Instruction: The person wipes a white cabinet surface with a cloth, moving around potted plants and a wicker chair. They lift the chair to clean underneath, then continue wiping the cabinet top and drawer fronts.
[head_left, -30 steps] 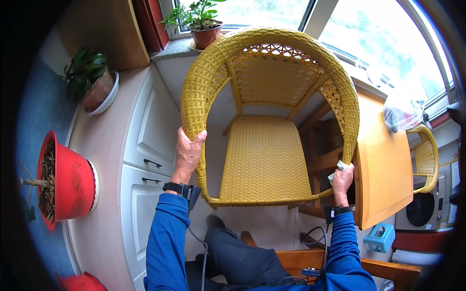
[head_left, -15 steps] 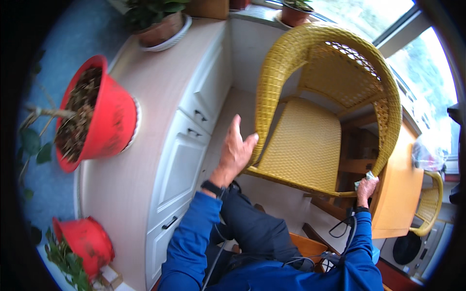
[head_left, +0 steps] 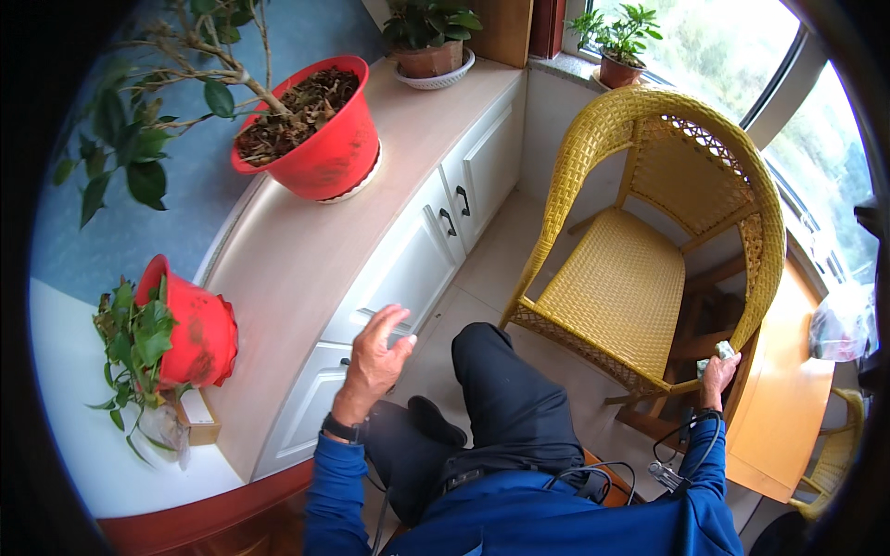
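Observation:
A yellow woven armchair [head_left: 607,278] stands before me, its rounded back toward the window. My right hand [head_left: 719,375] is closed on a crumpled pale cloth [head_left: 724,350] at the front end of the chair's right arm. Fingers raised and apart, my left hand [head_left: 375,363] hangs in the air between the white cabinet and my knee, holding nothing. It is clear of the chair's left arm. Part of the cloth is hidden inside my right hand.
White cabinets [head_left: 399,278] run along the left. On their top stand a large red pot [head_left: 324,153] with a leafy plant, a smaller red pot [head_left: 195,334] and a brown pot [head_left: 433,60]. A wooden table [head_left: 779,398] is at right, with a clear plastic bag [head_left: 842,324] beside it.
My left hand has come away from beside the chair's left arm, back toward me. My right hand stays at the right arm with the cloth. The view has turned leftward.

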